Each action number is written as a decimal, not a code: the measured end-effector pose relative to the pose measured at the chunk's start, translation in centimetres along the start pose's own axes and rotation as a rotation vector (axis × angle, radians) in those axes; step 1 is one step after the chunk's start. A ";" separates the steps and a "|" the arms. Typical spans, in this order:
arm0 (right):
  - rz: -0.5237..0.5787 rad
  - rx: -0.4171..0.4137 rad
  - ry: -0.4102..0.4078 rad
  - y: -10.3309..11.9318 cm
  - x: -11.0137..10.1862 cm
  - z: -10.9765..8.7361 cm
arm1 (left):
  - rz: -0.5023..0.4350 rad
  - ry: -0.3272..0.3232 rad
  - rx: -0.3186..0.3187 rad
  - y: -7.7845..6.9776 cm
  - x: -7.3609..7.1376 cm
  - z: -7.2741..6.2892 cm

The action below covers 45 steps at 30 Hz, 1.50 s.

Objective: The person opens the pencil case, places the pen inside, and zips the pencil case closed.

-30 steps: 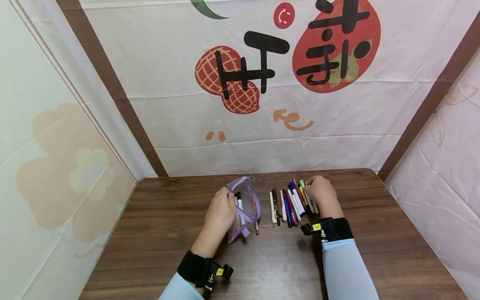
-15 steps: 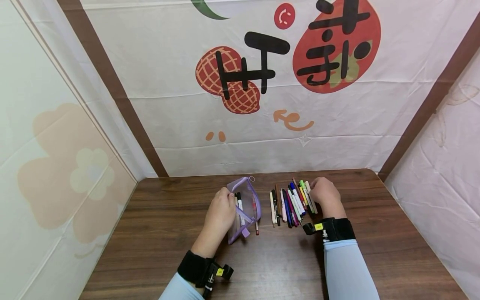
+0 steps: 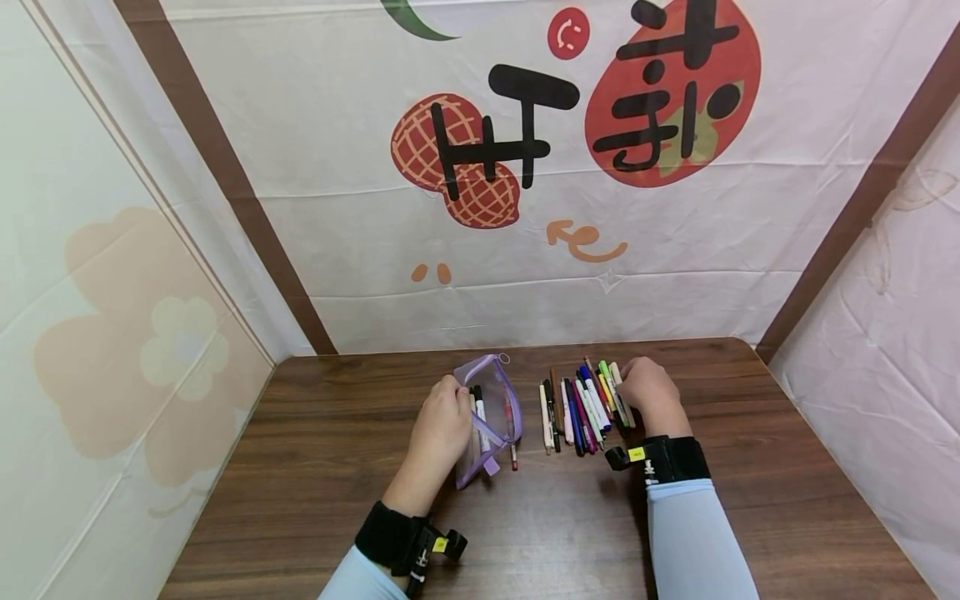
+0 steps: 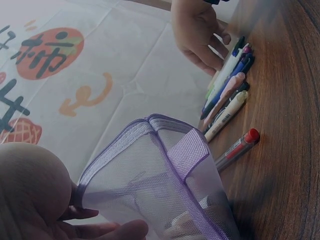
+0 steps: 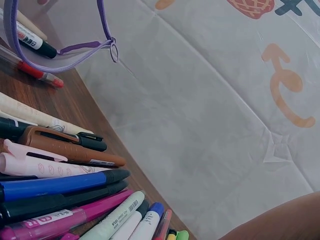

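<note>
My left hand point(image 3: 442, 425) grips the edge of a purple-trimmed mesh pencil case point(image 4: 120, 172), whose mouth stands unzipped. A black-capped white marker point(image 5: 32, 37) and a beige pen lie inside it. Beside the case, a red-ended pen point(image 4: 245, 144) rests on the table. To the right is a row of pens and markers point(image 3: 581, 412) in many colours, lying side by side. At the row's right end, my right hand point(image 3: 649, 390) touches the pens, fingers pointing down and thumb apart in the left wrist view. Its fingertips are partly hidden.
The brown wooden table point(image 3: 337, 517) ends at a printed white cloth point(image 3: 360, 233) hanging behind it. Another cloth point(image 3: 885, 350) hangs on the right, and a pale panel point(image 3: 97, 400) with a flower stands on the left.
My right hand has shifted slightly right, from above the right-end pens to their outer side, uncovering a pale pen, and has since stayed almost still. The left hand and pencil case have not moved.
</note>
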State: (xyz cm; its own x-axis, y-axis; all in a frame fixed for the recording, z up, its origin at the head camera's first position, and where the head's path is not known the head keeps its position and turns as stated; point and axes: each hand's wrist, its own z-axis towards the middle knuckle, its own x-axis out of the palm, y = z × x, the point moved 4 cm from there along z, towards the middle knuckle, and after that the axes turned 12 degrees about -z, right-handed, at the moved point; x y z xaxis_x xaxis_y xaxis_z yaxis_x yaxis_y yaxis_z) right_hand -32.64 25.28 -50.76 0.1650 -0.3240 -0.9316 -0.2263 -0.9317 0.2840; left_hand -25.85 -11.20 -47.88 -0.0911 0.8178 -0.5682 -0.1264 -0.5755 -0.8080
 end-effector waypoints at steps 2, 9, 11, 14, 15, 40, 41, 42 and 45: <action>-0.001 0.003 -0.003 0.0 0.0 0.0 | -0.002 0.001 0.000 0.0 0.0 0.0; -0.009 0.015 -0.011 -0.1 0.0 0.0 | 0.002 -0.001 0.009 0.1 0.2 0.1; -0.011 0.020 -0.013 -0.1 0.1 0.1 | 0.001 -0.001 0.009 0.1 0.2 0.2; -0.011 0.026 -0.014 -0.1 0.2 0.2 | 0.001 0.000 0.008 0.1 0.1 0.1; -0.013 0.026 -0.014 -0.1 0.2 0.2 | 0.001 -0.001 0.009 0.1 0.1 0.1; 0.181 -0.004 -0.062 1.3 -1.6 -0.2 | -0.002 -0.005 0.017 0.1 0.2 0.1; 0.199 -0.013 -0.069 1.5 -1.7 -0.2 | -0.003 -0.003 0.015 0.0 0.2 0.1; 0.215 -0.023 -0.078 1.7 -1.9 -0.2 | -0.003 0.001 0.013 0.0 0.1 0.0; 0.259 -0.060 -0.117 2.3 -2.3 -0.4 | -0.005 0.005 0.007 0.0 0.1 0.0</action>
State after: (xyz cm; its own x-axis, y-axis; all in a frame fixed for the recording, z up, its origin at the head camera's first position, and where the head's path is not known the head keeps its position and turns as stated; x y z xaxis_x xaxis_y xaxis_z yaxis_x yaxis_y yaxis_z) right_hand -33.15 23.80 -47.91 -0.0039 -0.5343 -0.8453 -0.1885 -0.8297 0.5253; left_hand -25.86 -11.16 -47.95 -0.0854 0.8209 -0.5646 -0.1343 -0.5710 -0.8099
